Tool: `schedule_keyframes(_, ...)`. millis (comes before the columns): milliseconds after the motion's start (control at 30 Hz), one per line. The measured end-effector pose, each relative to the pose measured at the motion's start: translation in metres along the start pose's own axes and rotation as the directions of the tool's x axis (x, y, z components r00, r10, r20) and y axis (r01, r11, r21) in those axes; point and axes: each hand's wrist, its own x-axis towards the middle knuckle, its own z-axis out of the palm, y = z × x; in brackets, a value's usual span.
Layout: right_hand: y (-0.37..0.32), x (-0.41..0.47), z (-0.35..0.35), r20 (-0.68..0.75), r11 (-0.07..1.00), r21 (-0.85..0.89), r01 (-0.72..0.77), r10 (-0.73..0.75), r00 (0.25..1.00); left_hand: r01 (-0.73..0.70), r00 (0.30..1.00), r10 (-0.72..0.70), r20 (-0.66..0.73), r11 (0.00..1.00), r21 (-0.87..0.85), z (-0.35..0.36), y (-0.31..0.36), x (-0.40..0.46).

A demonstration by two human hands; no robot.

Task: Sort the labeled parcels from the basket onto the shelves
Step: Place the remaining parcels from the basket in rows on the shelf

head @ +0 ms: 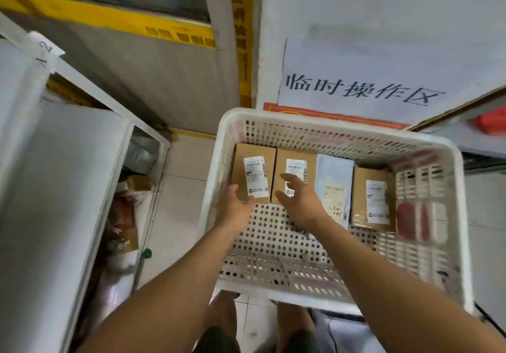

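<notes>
A white perforated basket (273,122) holds several labeled parcels in a row along its far side. At the far left lies a brown box (253,161); my left hand (236,202) touches its near edge with relaxed fingers. Beside it lies a second brown box (282,166), and my right hand (299,199) hovers over it with fingers spread, holding nothing. Further right lie a pale blue mailer (332,172) and a third brown box (372,199), both labeled.
White shelves (54,188) stand to the left, with bagged parcels (123,215) on the lower level. A paper sign (356,78) hangs on the wall behind the basket. Another shelf with a red item (490,122) is at the right. Tiled floor (186,188) lies between.
</notes>
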Motion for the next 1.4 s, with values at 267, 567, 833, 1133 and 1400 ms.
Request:
schedule_keyframes(267,0.009,0.132,0.037,0.105,0.880,-0.375,0.293,-0.274,0.956,0.451,0.884,-0.437,0.167,0.702,-0.551,0.060,-0.038,0.091)
schedule_keyframes(567,0.009,0.190,0.056,0.081,0.790,-0.569,0.231,-0.226,0.971,0.441,0.867,-0.388,0.313,0.304,-0.844,0.084,-0.056,0.117)
schedule_keyframes(833,0.002,0.156,0.041,0.079,0.971,-0.182,0.154,-0.141,0.987,0.408,0.870,-0.369,0.328,0.163,-0.898,0.066,-0.056,0.081)
schedule_keyframes(1133,-0.019,0.042,-0.035,-0.008,0.867,0.472,0.162,-0.179,0.984,0.350,0.937,-0.152,0.316,0.423,-0.835,0.019,-0.019,-0.030)
schedule_keyframes(1400,-0.064,-0.077,-0.097,-0.150,0.681,0.670,0.296,-0.267,0.952,-0.002,0.982,0.149,0.115,0.621,-0.784,-0.041,0.049,-0.140)
